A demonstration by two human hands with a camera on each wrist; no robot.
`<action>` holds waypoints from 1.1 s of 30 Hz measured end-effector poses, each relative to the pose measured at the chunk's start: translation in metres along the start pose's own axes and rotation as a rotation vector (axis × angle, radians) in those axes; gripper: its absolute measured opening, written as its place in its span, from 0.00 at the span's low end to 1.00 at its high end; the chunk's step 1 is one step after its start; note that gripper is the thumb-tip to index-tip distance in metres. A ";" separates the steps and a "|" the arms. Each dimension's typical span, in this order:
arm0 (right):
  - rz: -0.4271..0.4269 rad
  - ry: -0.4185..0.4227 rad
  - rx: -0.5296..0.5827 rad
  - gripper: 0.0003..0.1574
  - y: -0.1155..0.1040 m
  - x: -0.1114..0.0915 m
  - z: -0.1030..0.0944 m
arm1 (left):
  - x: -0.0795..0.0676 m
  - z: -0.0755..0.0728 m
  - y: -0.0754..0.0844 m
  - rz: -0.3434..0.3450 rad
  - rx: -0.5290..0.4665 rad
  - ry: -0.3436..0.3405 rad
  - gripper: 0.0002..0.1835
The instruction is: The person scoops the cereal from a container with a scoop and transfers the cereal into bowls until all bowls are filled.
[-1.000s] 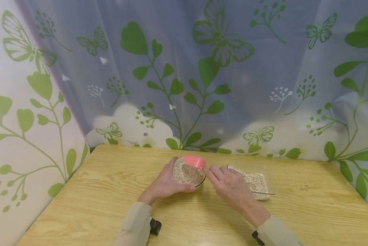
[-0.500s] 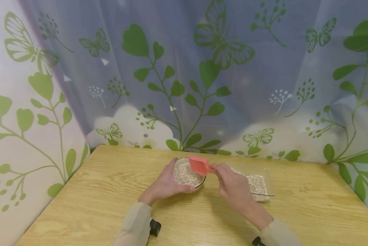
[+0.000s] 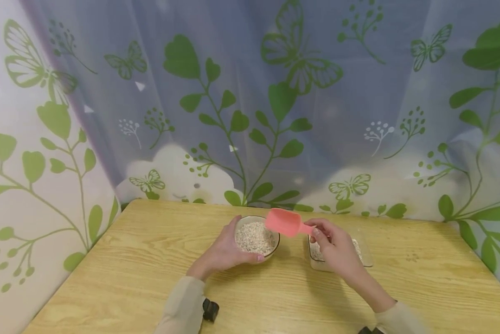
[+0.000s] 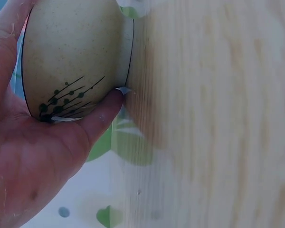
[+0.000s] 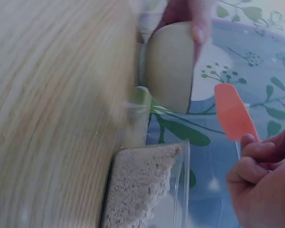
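Note:
My left hand [image 3: 222,248] holds a cream bowl [image 3: 250,220] with a dark rim, thumb along the near side and fingers round the far side. Pale oat flakes [image 3: 254,238] fill much of the bowl. In the left wrist view, a green plant drawing shows on the bowl's outer wall [image 4: 78,47]. My right hand [image 3: 337,248] pinches the handle of a pink scoop [image 3: 283,221], its blade just over the bowl's right edge. No flakes show in the blade. Below the right hand stands a clear rectangular container [image 3: 322,266], also holding flakes, partly hidden by that hand.
The wooden table [image 3: 150,260] extends to both sides and in front. A curtain [image 3: 250,116] printed with green leaves and butterflies hangs right behind its back edge, and a similar one closes the left side.
The right hand has drawn the scoop rightward from over the bowl and turned it, so its blade now shows from above. The left hand still holds the bowl in place.

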State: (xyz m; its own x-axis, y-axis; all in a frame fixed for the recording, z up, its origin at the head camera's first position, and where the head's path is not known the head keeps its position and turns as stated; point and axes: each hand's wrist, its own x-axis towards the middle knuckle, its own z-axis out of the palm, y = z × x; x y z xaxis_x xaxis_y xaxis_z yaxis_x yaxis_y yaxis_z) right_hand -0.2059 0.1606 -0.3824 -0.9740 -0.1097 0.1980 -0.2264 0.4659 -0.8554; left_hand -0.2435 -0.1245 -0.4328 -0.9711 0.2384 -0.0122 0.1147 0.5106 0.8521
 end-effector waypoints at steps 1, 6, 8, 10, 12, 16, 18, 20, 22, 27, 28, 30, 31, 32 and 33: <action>0.041 -0.016 0.047 0.17 0.001 0.000 -0.004 | 0.000 0.000 0.000 -0.001 -0.003 -0.004 0.74; 0.162 -0.057 0.167 0.19 0.009 0.001 -0.025 | 0.002 -0.001 0.001 0.008 -0.008 -0.014 0.74; 0.172 -0.053 0.164 0.20 0.012 0.000 -0.033 | 0.003 -0.001 0.003 0.013 -0.004 -0.015 0.74; 0.180 -0.043 0.153 0.20 0.016 -0.001 -0.041 | 0.003 -0.001 0.005 0.020 0.001 -0.014 0.74; 0.184 -0.041 0.139 0.21 0.021 -0.003 -0.049 | 0.003 -0.001 0.005 0.017 0.003 -0.015 0.74; 0.200 -0.071 0.112 0.22 0.031 -0.007 -0.064 | 0.003 0.000 0.002 0.005 0.012 -0.019 0.74; 0.213 -0.098 0.092 0.23 0.036 -0.009 -0.072 | 0.002 0.000 0.000 0.003 0.031 -0.018 0.74; 0.229 -0.124 0.068 0.24 0.041 -0.012 -0.079 | 0.000 -0.001 -0.001 0.007 0.051 -0.018 0.73; 0.242 -0.147 0.045 0.24 0.045 -0.015 -0.087 | -0.003 -0.003 -0.001 0.014 0.063 -0.019 0.72; 0.266 -0.172 -0.012 0.26 0.053 -0.020 -0.108 | -0.010 -0.011 -0.004 0.032 0.059 -0.015 0.68; 0.268 -0.173 -0.023 0.26 0.054 -0.021 -0.112 | -0.011 -0.013 -0.004 0.033 0.063 -0.012 0.67; 0.271 -0.182 -0.054 0.26 0.057 -0.022 -0.120 | -0.014 -0.016 -0.005 0.037 0.077 -0.012 0.65; 0.268 -0.186 -0.068 0.26 0.058 -0.022 -0.123 | -0.015 -0.018 -0.006 0.036 0.085 -0.013 0.64; 0.264 -0.189 -0.084 0.26 0.059 -0.023 -0.125 | -0.017 -0.019 -0.006 0.034 0.098 -0.014 0.64; 0.259 -0.191 -0.099 0.26 0.060 -0.023 -0.127 | -0.018 -0.020 -0.006 0.037 0.114 -0.013 0.63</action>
State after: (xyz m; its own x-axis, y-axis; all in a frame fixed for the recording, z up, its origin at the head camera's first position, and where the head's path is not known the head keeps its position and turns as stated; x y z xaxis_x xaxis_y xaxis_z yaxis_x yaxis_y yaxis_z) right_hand -0.1973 0.3029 -0.3775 -0.9834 -0.1350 -0.1211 0.0202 0.5819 -0.8130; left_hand -0.2309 -0.1486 -0.4271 -0.9631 0.2689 0.0107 0.1740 0.5920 0.7869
